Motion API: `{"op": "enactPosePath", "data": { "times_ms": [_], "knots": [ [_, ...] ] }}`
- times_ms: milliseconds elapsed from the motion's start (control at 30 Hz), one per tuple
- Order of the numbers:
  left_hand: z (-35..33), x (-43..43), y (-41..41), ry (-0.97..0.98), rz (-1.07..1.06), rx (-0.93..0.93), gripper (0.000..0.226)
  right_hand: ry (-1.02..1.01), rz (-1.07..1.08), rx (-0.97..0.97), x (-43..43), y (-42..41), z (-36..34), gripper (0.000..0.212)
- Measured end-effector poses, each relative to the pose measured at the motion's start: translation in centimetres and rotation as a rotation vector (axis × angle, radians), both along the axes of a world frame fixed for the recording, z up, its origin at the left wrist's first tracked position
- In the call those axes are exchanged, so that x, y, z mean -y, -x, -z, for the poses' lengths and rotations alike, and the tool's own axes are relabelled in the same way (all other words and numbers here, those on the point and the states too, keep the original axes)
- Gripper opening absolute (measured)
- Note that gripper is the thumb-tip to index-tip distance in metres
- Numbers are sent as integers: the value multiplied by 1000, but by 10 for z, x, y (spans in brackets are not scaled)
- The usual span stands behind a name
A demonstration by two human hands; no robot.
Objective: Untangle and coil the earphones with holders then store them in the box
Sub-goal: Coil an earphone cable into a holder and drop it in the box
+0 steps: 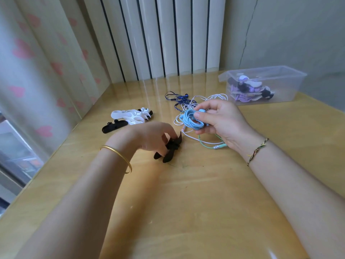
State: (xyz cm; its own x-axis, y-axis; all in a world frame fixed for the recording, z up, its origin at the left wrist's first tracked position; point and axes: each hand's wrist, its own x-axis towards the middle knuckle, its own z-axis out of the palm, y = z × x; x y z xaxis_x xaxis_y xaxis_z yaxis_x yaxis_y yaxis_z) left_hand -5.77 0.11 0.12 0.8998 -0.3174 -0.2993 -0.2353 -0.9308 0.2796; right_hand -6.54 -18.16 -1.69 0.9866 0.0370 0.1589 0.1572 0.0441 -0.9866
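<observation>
Right hand (220,118) grips blue earphone coil (190,121), thumb on top, above the table (186,202). Left hand (155,135) sits at 8 o'clock of it, curled fingertips pinching black holder (170,149), which lies on the table. Tangled white and dark-blue earphones (188,101) at 12 o'clock of the coil. Spare holders (130,116) at 10 o'clock. Clear box (261,85) at 2 o'clock, coiled earphones inside.

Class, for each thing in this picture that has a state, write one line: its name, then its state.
blue earphones: coiled, held above the table
right hand: grips the blue earphones
left hand: fingers curled onto the black holder
black holder: lying on the table
white earphones: tangled, on the table
dark blue earphones: uncoiled, on the table
box: open, holding coiled earphones
spare holders: piled, unused
</observation>
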Motion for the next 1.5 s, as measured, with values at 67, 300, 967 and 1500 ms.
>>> {"op": "enactPosePath", "data": {
  "times_ms": [67, 300, 967, 1500],
  "knots": [
    [4, 4, -1, -33, 7, 88, 43, -6, -3, -1, 0, 0, 0, 14],
    [9, 4, 1, -102, 53, 238, 41, -11, -3, 1, 2, 2, 1, 12],
    [17, 13, 9, -279, 15, 451, 59, -3, 2, 5, 5, 4, 1, 13],
    [-2, 11, 14, 94, -177, 219, 30, -2, -2, 3, 4, 6, 1, 11]
  ]
}}
